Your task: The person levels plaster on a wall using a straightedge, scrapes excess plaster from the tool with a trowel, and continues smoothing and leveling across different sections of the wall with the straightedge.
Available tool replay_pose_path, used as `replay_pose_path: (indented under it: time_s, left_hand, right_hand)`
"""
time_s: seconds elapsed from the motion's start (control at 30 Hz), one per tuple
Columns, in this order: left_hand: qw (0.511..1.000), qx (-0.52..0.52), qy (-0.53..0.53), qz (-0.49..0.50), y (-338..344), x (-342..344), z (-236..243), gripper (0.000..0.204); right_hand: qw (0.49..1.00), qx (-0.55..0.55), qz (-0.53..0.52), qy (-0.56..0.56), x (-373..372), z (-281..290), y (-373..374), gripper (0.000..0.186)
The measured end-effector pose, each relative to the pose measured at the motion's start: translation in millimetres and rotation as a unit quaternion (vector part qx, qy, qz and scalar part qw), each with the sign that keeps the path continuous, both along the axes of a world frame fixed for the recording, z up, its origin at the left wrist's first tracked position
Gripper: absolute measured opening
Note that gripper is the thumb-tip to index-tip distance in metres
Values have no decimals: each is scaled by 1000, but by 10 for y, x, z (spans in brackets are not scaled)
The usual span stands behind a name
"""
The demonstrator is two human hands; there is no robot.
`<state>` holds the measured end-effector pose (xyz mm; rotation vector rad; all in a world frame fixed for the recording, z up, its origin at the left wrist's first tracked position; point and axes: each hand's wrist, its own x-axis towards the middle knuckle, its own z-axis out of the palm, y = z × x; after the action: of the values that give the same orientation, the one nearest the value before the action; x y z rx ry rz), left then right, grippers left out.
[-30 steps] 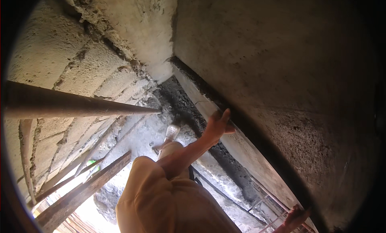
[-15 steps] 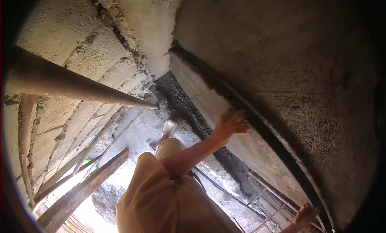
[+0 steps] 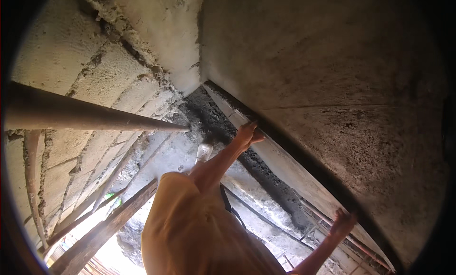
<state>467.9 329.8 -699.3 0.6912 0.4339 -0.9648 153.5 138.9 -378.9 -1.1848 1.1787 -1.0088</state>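
Note:
My left hand (image 3: 249, 134) has its fingers bent over the edge of a long pale panel (image 3: 273, 154) with a dark strip along it, running diagonally from the back corner to the lower right. My right hand (image 3: 343, 223) is at the same edge further down, its fingers partly bent and blurred; I cannot tell whether they grip it. My yellowish shirt hides much of the lower middle. Below my left forearm a foot in a white clog (image 3: 204, 151) rests on the grey rough floor (image 3: 164, 158).
A rough block wall (image 3: 61, 61) is on the left, with a thick pipe (image 3: 95, 113) crossing before it and a wooden beam (image 3: 95, 237) below. A smooth stained wall (image 3: 323, 47) fills the right. Thin metal bars (image 3: 361, 246) lie along the lower right, and bright light comes through at lower left.
My right hand has risen up and leftward along the panel edge. My left hand moved briefly rightward, then back up and left to the edge. The view has shifted slightly.

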Motion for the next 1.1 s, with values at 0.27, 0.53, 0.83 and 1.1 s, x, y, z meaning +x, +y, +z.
replay_pose_path:
  time_s: [0.27,0.53,0.83,1.1]
  left_hand:
    - [997,-27,-34,57,77,-5,1519,34]
    - [987,-106,-119,30,81,-145,2445,45]
    - [987,-99,-124,-17,214,-1025,2076,48]
    - [898,175,-291,-280,-12,-2452,1235,67]
  right_hand:
    - [998,-35,17,-42,-340,954,-236,21]
    - [976,-214,14,35,-1327,1524,-895,29]
    - [975,-124,170,-72,-1738,1437,-253,30]
    - [993,-78,63,-59,-3228,1034,-202,28]
